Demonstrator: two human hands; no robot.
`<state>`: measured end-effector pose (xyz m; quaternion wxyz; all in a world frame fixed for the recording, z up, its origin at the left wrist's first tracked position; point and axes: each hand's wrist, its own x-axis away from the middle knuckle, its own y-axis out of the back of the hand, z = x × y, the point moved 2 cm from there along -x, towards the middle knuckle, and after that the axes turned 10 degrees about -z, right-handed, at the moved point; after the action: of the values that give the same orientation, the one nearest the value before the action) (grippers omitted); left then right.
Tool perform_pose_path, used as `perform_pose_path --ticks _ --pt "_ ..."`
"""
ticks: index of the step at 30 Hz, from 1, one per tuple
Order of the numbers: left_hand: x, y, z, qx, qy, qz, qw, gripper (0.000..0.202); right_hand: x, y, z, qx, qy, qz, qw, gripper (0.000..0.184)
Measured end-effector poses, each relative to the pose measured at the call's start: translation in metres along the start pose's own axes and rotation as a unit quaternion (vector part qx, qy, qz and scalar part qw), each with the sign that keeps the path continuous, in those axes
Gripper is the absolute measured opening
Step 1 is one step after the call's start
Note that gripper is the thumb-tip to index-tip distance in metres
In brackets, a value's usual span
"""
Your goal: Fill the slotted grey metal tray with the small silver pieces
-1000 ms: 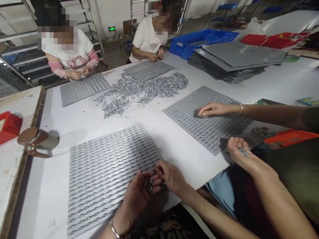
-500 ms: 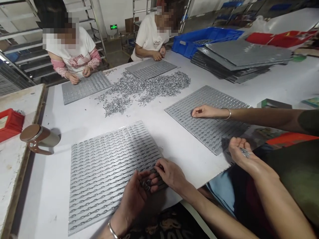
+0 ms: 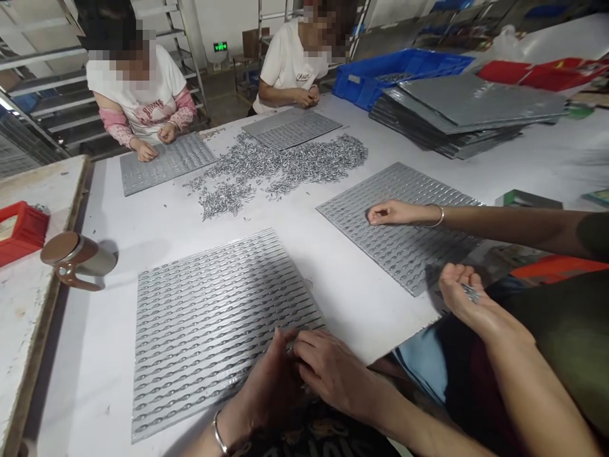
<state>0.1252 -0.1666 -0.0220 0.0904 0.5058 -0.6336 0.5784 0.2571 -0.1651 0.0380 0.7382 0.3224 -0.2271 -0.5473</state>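
My left hand point(image 3: 273, 374), with a bangle on its wrist, is cupped at the near right corner of a grey sheet point(image 3: 214, 317) with rows of oval bumps. Small grey metal pieces lay in this palm a moment ago; now my fingers mostly hide them. My right hand point(image 3: 333, 368) reaches over the left palm, fingers curled and touching the left fingers. What its fingertips grip, if anything, is hidden.
A co-worker's hand point(image 3: 387, 212) works on another sheet point(image 3: 371, 184) to the right. Beyond lie a pile of small metal pieces point(image 3: 304, 162) and two people with sheets. A brown-lidded mug point(image 3: 78, 257) stands left; stacked sheets point(image 3: 476, 101) and a blue crate point(image 3: 361, 82) are back right.
My right hand has moved from the sheet's right edge back onto my left palm, covering the pieces. My left fingers have turned inward. The view has shifted slightly.
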Motion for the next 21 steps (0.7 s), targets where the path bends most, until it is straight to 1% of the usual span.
perform_pose_path --ticks 2,3,4,5,7,9,12,16,19,21 --pt "0.0 0.003 0.004 -0.006 -0.005 0.003 1.0 0.04 0.004 -0.002 -0.011 -0.049 -0.028 -0.015 0.998 0.012" --pt "0.002 0.005 0.004 -0.008 -0.004 0.001 1.0 0.029 0.005 -0.002 -0.018 -0.071 -0.053 -0.029 0.996 0.012" --pt "0.004 0.006 0.003 -0.017 0.0 -0.003 1.0 0.019 0.005 -0.003 -0.027 -0.084 -0.08 -0.05 0.992 0.013" --pt "0.007 0.007 0.002 -0.031 0.001 -0.008 0.999 0.014 0.003 -0.005 -0.035 -0.085 -0.105 -0.074 0.988 0.016" --pt "0.011 0.009 -0.003 -0.066 0.005 -0.018 0.998 0.018 -0.001 -0.009 -0.05 -0.06 -0.135 -0.125 0.981 0.021" --pt "0.013 0.011 -0.008 -0.09 0.0 -0.037 0.995 0.016 -0.006 -0.015 -0.058 -0.028 -0.139 -0.152 0.978 0.021" --pt "0.014 0.013 -0.013 -0.085 -0.024 -0.062 0.994 0.012 -0.012 -0.024 -0.061 0.009 -0.132 -0.161 0.978 0.02" --pt "0.012 0.012 -0.018 -0.052 -0.059 -0.043 0.996 0.01 -0.015 -0.027 -0.062 0.057 -0.127 -0.163 0.977 0.018" --pt "0.01 0.009 -0.022 -0.014 -0.049 -0.038 0.998 0.013 -0.013 -0.025 -0.064 0.055 -0.117 -0.169 0.977 0.013" --pt "0.011 0.007 -0.023 0.014 -0.034 -0.039 0.999 0.014 -0.01 -0.022 -0.061 0.043 -0.113 -0.193 0.974 0.009"
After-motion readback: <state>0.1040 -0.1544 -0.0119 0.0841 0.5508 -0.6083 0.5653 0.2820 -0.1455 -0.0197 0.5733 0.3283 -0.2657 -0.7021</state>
